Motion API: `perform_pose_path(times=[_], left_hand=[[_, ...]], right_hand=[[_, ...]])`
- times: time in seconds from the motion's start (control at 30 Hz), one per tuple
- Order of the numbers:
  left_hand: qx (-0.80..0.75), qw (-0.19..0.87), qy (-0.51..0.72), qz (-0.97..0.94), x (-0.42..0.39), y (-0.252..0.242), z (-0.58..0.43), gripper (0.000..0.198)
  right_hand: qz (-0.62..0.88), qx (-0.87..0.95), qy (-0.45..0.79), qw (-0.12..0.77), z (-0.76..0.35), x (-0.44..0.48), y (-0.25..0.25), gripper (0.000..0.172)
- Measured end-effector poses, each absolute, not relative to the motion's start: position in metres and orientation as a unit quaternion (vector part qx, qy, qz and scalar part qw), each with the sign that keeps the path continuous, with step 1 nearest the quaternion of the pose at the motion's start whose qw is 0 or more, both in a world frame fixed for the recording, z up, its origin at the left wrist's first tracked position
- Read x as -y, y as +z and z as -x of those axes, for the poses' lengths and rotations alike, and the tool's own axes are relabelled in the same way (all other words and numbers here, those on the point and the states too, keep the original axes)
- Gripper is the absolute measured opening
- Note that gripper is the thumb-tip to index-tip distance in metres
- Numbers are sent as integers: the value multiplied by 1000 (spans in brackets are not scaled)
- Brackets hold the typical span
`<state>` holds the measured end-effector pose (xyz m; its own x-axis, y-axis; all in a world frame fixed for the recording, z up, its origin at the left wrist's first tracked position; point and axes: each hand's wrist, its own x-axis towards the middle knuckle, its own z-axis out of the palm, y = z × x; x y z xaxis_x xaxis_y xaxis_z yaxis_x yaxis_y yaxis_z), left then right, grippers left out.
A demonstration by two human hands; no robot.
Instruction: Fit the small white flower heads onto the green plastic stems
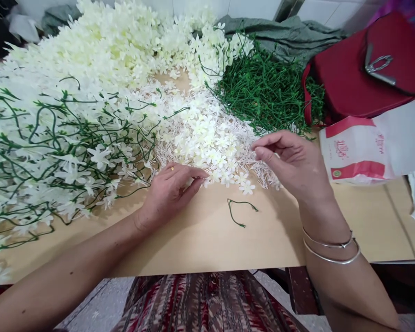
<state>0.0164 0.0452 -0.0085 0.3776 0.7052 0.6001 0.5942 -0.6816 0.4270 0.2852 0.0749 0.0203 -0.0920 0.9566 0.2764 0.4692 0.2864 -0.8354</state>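
My left hand [174, 186] is closed in a pinch at the front edge of a pile of small white artificial flowers [221, 143]. Its fingertips meet right beside the petals; whether they grip one is too small to tell. Thumb and forefinger of my right hand [293, 163] are pinched together over thin pale stamens [259, 168] at the pile's right side. What they hold, if anything, cannot be made out. In front of the pile, between the hands, a bent green plastic stem [240, 203] lies on the table [200, 240].
White flowers on green stems [69, 157] cover the left side. Behind them rises a heap of cream petals [117, 41]. A tangle of green stems [263, 87] lies at back right, beside a red bag [359, 69] and a red-and-white paper packet [356, 152].
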Motion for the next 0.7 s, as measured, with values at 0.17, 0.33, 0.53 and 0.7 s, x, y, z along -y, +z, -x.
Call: perform_pose_path(times=[0.17,0.33,0.53,0.7], left_hand=[[-367,74,411,-831,-45,-8,-16,8],[-345,72,414,-839,-45,-8,-13,10],[-313,109,406,-852,-42,-10,-14,5],[-281,127,381,-872,-41,-7,-15,5]], right_hand=[[554,756,161,307,-291,-89,11,15],[564,809,50,160,-286,-91,10,21],[597,749,19,286,-299,-68,17,14],[612,720,25,326,-294,-60,8,8]])
